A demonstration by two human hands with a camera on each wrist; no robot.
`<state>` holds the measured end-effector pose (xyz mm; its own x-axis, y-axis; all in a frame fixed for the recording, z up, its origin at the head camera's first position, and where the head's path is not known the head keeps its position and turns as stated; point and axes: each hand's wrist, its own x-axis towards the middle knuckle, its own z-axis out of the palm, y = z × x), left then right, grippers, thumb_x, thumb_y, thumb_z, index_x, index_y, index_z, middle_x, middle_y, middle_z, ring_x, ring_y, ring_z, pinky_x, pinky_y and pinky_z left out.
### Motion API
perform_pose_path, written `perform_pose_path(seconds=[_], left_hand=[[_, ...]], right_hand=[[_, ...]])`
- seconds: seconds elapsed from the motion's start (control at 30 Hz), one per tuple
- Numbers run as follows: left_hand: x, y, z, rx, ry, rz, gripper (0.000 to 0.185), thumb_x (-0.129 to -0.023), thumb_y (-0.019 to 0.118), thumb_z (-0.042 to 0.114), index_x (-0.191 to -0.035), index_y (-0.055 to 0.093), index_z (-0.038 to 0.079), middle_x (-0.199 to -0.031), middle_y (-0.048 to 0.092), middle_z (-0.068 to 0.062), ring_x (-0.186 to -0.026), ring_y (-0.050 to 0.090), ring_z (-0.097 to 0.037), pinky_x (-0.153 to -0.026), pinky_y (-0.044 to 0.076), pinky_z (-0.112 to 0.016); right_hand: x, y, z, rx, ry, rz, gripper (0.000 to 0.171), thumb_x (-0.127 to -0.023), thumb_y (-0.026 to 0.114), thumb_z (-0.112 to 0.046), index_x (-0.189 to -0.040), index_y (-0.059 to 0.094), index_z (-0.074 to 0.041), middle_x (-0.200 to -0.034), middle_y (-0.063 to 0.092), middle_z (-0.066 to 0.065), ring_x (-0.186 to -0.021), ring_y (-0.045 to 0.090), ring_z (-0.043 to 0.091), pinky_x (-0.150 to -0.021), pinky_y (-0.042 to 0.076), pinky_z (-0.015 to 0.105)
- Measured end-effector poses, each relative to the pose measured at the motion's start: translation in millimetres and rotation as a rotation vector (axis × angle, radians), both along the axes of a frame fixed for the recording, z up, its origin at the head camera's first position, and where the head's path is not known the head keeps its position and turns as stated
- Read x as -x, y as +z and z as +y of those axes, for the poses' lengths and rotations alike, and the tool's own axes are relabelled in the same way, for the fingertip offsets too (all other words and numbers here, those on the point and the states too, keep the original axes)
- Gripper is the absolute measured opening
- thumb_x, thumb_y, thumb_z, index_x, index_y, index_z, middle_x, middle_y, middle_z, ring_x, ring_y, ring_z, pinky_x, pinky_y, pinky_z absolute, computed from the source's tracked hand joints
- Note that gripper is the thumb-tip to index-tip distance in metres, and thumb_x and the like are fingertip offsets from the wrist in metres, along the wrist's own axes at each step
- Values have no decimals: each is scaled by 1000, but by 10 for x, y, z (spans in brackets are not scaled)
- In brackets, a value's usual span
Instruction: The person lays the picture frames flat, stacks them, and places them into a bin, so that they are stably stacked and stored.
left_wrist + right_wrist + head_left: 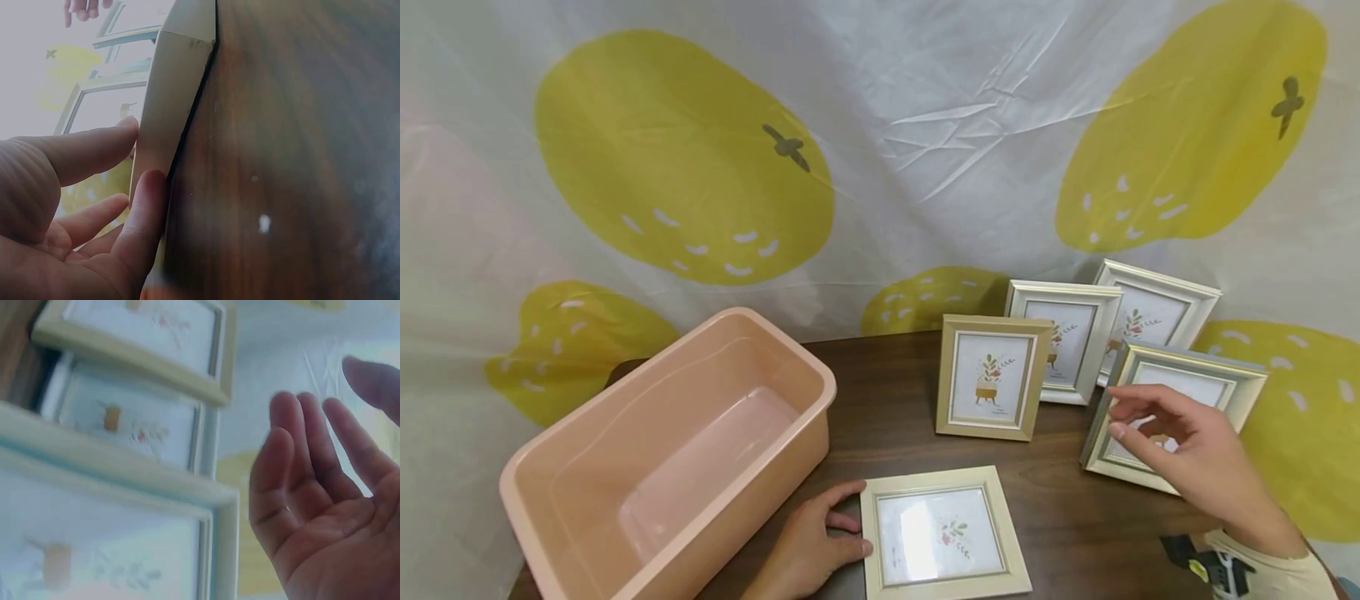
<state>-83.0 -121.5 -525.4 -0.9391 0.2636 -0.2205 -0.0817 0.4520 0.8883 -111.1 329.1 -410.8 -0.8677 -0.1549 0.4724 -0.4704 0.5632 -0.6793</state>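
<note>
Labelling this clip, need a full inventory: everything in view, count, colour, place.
flat frame: 1, cream-gold, lying face up at the table's near edge
standing frames: 3, one gold, two silver-white, upright in a cluster at the back right of the table
leaning frame: 1, silver-gold, tilted at the right, in front of the cluster
tub: 1, peach-pink plastic, left side of the table
table: 1, dark brown wood
backdrop: 1, white sheet with yellow lemon prints, behind the table
left hand: 1, fingers touching the flat frame's left edge
right hand: 1, open, in front of the leaning frame; contact unclear
</note>
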Motion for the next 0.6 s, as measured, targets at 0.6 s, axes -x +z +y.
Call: perform_pose_path(seconds=[0.6], left_hand=[[-12, -6, -9, -29, -2, 3, 74, -80, 90, 15, -148, 61, 22, -97, 77, -2, -87, 71, -15, -72, 52, -24]], right_hand=[[40, -38, 818, 256, -364, 313, 37, -85, 69, 16, -122, 68, 16, -127, 66, -18, -121, 57, 0, -85, 44, 5]])
